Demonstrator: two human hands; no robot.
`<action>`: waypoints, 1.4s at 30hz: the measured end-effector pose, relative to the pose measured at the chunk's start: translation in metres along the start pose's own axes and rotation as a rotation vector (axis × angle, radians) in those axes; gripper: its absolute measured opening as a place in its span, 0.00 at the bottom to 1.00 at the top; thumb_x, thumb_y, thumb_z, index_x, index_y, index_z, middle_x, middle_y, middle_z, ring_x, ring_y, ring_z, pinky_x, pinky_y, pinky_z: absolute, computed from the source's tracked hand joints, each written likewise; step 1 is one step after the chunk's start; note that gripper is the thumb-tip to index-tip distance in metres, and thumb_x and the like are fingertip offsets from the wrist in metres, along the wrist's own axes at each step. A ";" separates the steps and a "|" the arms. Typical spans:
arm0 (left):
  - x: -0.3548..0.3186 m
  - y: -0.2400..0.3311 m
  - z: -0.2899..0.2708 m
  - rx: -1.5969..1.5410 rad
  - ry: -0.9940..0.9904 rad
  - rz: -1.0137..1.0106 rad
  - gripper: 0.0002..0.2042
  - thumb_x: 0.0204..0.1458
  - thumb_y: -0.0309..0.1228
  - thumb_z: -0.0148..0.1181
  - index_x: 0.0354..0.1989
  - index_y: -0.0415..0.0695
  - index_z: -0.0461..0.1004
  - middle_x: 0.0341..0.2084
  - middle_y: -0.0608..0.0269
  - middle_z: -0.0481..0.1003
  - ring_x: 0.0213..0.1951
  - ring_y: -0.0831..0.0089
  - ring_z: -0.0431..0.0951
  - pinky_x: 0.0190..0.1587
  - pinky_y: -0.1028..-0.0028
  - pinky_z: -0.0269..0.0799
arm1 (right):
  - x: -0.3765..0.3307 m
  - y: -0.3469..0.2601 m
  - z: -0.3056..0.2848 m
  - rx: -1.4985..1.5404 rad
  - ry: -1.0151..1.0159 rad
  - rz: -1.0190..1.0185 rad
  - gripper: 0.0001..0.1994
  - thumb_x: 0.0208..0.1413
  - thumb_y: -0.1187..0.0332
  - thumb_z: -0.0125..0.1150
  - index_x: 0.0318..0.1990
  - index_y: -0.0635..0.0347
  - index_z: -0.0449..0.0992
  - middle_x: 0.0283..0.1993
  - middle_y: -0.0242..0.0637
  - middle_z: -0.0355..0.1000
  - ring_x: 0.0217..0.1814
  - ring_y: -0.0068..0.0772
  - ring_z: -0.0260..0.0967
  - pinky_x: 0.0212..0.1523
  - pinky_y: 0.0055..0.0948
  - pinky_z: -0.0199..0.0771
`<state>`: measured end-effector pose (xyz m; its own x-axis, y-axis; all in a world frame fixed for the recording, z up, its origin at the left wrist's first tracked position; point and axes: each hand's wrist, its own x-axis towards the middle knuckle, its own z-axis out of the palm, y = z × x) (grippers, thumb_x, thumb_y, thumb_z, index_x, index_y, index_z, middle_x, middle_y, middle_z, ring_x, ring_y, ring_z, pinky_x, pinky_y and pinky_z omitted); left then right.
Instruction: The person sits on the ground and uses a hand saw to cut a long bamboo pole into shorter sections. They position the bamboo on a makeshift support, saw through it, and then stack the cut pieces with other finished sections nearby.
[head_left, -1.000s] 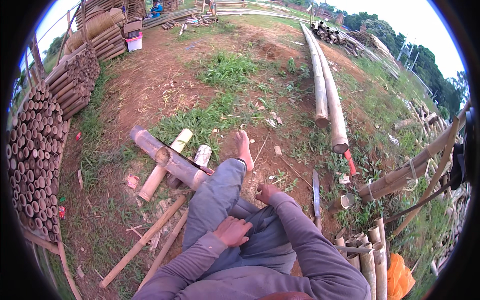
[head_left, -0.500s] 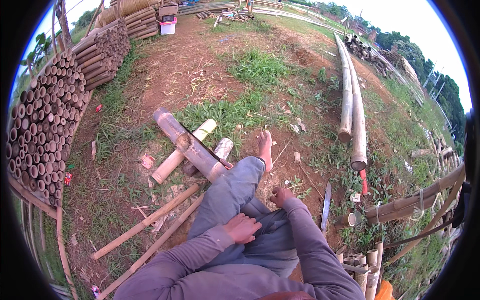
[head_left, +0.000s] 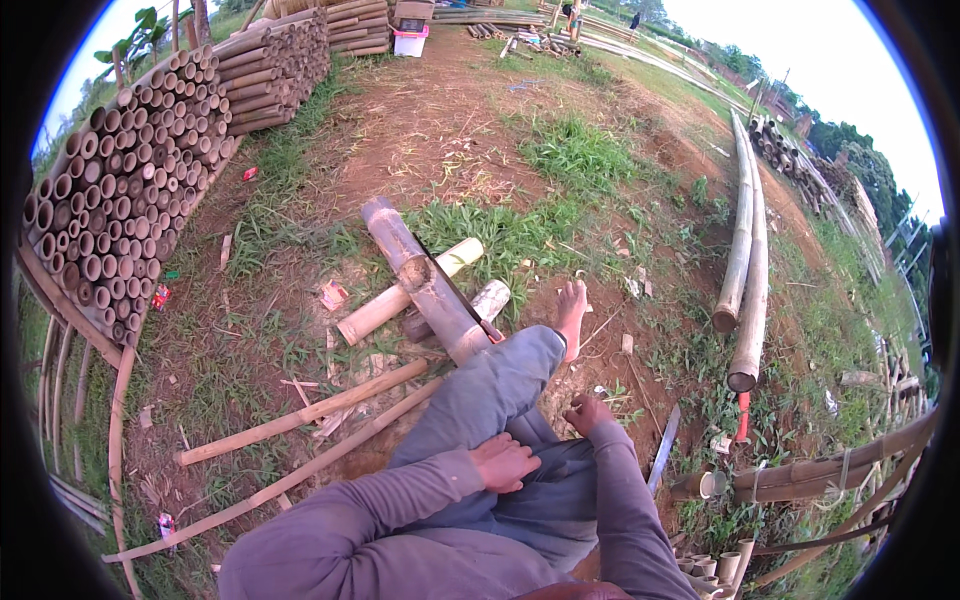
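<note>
My left hand [head_left: 503,462] lies flat on my thigh, fingers loosely spread over the grey trouser cloth [head_left: 480,400], gripping nothing. My right hand [head_left: 588,412] is down beside my right knee, fingers curled in toward the bare dirt; whether it pinches anything I cannot tell, since the fingertips are turned away from me.

My leg stretches out ahead, the bare foot [head_left: 571,312] resting on the ground at the far end. Just left of my knee a thick dark bamboo section [head_left: 425,280] lies slanted away from me, propped across a pale bamboo piece [head_left: 405,293] and a short light stub [head_left: 489,298]. A dark blade [head_left: 452,290] rests along the thick section, its reddish handle end near my knee, well ahead of my left hand.

Nearer and to the left, two long split strips [head_left: 300,415] lie on the soil. To my right a long flat blade [head_left: 663,450] lies on the ground, just beyond my right hand. Far left stands a stack of cut bamboo poles [head_left: 120,190]; far right, two long poles [head_left: 745,260] lie in the grass.
</note>
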<state>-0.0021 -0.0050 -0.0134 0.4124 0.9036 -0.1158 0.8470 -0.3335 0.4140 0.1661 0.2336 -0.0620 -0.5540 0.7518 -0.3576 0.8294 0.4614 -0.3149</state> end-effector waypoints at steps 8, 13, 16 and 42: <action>0.000 -0.001 0.005 0.014 0.020 0.002 0.24 0.51 0.43 0.71 0.52 0.47 0.73 0.42 0.55 0.78 0.48 0.54 0.80 0.54 0.57 0.68 | 0.003 0.002 0.000 0.032 -0.061 0.059 0.29 0.56 0.48 0.69 0.59 0.57 0.80 0.56 0.57 0.79 0.61 0.57 0.77 0.64 0.47 0.75; -0.001 -0.002 0.008 0.020 0.045 0.008 0.24 0.50 0.43 0.71 0.52 0.48 0.72 0.42 0.55 0.78 0.48 0.55 0.80 0.53 0.57 0.68 | -0.001 -0.005 -0.006 0.025 -0.064 0.046 0.29 0.55 0.49 0.69 0.59 0.57 0.80 0.56 0.57 0.79 0.60 0.58 0.77 0.63 0.47 0.75; -0.001 -0.003 0.011 0.021 0.062 0.011 0.24 0.50 0.44 0.71 0.52 0.48 0.72 0.42 0.56 0.78 0.48 0.55 0.80 0.53 0.57 0.68 | -0.004 -0.009 -0.009 0.034 -0.072 0.043 0.29 0.55 0.48 0.68 0.59 0.57 0.80 0.56 0.57 0.79 0.60 0.58 0.77 0.63 0.47 0.75; 0.001 -0.004 0.010 0.011 0.032 0.010 0.23 0.50 0.43 0.70 0.51 0.48 0.72 0.42 0.55 0.77 0.48 0.53 0.80 0.53 0.55 0.68 | -0.002 -0.003 -0.005 0.025 -0.056 0.016 0.29 0.55 0.49 0.69 0.59 0.58 0.79 0.55 0.53 0.80 0.60 0.54 0.77 0.63 0.47 0.75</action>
<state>-0.0021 -0.0056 -0.0241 0.4105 0.9081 -0.0825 0.8464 -0.3458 0.4049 0.1647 0.2330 -0.0563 -0.5440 0.7313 -0.4113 0.8368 0.4369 -0.3301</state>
